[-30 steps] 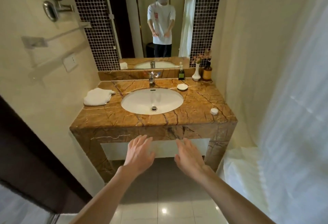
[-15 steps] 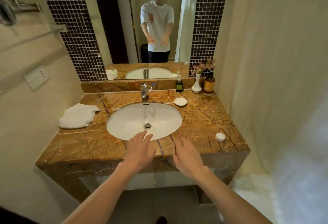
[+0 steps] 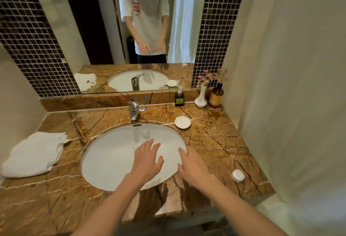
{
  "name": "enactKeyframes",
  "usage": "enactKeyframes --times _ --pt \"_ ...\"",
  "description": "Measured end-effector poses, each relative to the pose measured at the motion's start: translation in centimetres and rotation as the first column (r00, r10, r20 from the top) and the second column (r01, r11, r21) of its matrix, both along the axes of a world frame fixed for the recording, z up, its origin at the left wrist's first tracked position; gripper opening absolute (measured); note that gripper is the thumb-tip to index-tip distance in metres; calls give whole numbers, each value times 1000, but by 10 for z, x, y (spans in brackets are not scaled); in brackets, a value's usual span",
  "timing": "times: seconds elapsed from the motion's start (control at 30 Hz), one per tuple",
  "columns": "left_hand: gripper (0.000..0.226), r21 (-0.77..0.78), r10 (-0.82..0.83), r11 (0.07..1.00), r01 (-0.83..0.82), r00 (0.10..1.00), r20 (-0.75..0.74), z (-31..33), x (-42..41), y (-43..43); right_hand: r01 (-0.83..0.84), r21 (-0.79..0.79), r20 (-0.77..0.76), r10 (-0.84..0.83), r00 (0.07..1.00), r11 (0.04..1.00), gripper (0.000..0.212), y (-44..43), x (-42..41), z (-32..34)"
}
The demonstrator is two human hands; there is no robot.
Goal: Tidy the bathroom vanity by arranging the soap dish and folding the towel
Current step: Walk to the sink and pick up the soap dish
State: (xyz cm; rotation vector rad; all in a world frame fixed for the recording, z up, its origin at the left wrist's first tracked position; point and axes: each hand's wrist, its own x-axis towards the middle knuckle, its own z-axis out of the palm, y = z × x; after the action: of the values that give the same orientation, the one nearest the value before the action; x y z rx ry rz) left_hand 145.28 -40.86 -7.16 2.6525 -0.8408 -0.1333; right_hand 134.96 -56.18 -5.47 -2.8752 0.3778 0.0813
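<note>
Nothing is begun yet: both hands, left (image 3: 148, 161) and right (image 3: 192, 164), hover over the sink (image 3: 112, 153) with grip released, while the dish (image 3: 182, 122) sits behind the basin, soap (image 3: 238, 175) at the surface's right edge, towel (image 3: 35, 153) rumpled left, so reach for one.

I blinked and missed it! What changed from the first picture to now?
The person stepped up to the vanity: both hands, left and right, moved forward from below the counter edge to above the sink. They hold nothing. Towel, soap dish and small white puck stayed put.
</note>
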Motion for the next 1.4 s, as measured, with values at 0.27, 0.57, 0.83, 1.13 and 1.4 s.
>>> enactKeyframes --times 0.27,0.57,0.83,1.13,1.4 --pt "55 23 -37 999 39 997 -64 -17 50 -50 -35 -23 -69 33 997 999 54 -43 50 -14" --pt "53 82 38 996 -25 986 -164 -35 98 -123 -97 152 -67 108 992 984 42 -125 109 -32" --pt "43 -57 276 946 -318 888 -368 -55 126 -159 -125 250 -46 141 989 960 46 -178 171 -51" --pt "38 -181 390 766 -617 670 -632 -82 138 -200 0 298 -175 54 983 955 39 -218 246 -79" --pt "18 -81 240 332 -940 167 -956 -106 137 -246 -44 382 -230 141 963 923 31 -233 291 -99"
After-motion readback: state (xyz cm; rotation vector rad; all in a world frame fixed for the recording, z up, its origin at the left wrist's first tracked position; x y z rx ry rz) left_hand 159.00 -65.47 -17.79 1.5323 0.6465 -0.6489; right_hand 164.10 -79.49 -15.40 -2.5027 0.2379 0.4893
